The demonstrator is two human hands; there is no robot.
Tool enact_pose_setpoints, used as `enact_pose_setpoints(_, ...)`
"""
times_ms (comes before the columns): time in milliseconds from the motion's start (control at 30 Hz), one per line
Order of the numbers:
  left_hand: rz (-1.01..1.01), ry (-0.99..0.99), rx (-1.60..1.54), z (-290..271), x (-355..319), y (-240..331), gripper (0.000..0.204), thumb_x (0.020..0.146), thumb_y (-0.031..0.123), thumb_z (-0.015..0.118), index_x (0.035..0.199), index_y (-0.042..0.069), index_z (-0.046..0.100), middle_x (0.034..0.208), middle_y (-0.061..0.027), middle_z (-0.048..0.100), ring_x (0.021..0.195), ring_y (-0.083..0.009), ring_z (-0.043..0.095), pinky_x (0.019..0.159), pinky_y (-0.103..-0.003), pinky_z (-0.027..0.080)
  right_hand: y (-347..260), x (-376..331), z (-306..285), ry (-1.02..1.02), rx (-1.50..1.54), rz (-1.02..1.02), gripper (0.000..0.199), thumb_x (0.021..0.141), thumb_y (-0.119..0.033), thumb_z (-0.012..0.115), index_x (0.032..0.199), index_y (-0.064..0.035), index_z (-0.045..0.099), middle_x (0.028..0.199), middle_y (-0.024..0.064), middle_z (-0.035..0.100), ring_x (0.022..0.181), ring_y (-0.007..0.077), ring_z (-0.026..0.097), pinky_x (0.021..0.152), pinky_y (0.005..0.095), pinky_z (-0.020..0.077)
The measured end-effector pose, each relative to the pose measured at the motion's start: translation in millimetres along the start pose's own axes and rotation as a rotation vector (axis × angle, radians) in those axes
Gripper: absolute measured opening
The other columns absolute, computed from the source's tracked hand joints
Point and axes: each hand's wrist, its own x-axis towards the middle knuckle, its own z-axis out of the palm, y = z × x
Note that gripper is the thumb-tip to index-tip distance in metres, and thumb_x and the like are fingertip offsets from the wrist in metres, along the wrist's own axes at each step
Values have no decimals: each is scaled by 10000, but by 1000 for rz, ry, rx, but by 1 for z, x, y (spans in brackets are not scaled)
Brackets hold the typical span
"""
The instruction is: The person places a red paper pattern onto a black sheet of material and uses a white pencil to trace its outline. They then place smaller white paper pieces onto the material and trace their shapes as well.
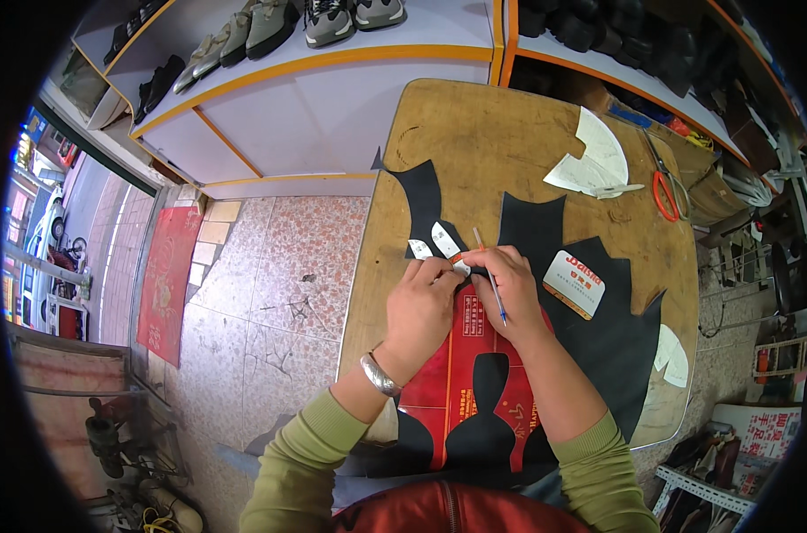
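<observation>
My left hand (423, 305), a silver bangle on its wrist, has its fingers closed on a small white-and-red card piece (459, 265) over black sheet material. Beside it, my right hand (510, 289) bends its fingers to the same piece while a pen (500, 304) with a blue tip rests between them. Two little white card pieces (442, 238) lie just beyond my fingertips. Beneath my wrists is a red printed card pattern (428, 391) with curved cutouts. To the right spreads a large black sheet (612, 364) with jagged cut edges, bearing a rounded white printed card (574, 286).
Scissors (665, 194) with orange handles and a white paper pattern (594, 160) lie at the far right of the wooden table (474, 124). Another white piece (672, 357) sits near its right edge. Shoe shelves (332, 62) stand behind; a red mat (170, 284) lies on the floor at left.
</observation>
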Motion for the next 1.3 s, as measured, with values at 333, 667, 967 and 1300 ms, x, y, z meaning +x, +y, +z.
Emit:
enact_pose_setpoints(333,-42,68,-106,7,-4,0,161,759,-37,680,870,73,721,947,-26,670,844,-256,623,720,-359,530,3,-1,4,40,-14,15,285,787,35,640,1036,-103,656,1009,57,703,979,271,614,834,384,449)
enact_pose_setpoints(667,-10,41,-184,11,-7,0,252,716,-57,637,918,78,699,984,-43,648,901,-276,622,744,-381,540,1,-1,3,46,-7,10,306,767,50,657,1035,-97,643,1003,63,694,961,285,612,826,401,459)
enact_pose_setpoints(967,-369,25,-485,-12,7,-12,262,813,-56,696,1063,-6,635,1143,-168,568,989,-316,646,837,-350,544,-4,1,6,-25,-182,-124,308,701,18,753,959,-122,660,1081,-20,676,1023,216,599,827,353,451)
enact_pose_setpoints(1300,-211,-256,-54,-23,48,-74,246,754,23,774,926,-23,604,942,-147,579,888,-281,658,725,-366,524,-4,1,11,18,-203,-136,249,723,-9,766,919,-122,662,1049,-37,671,998,198,598,827,345,451)
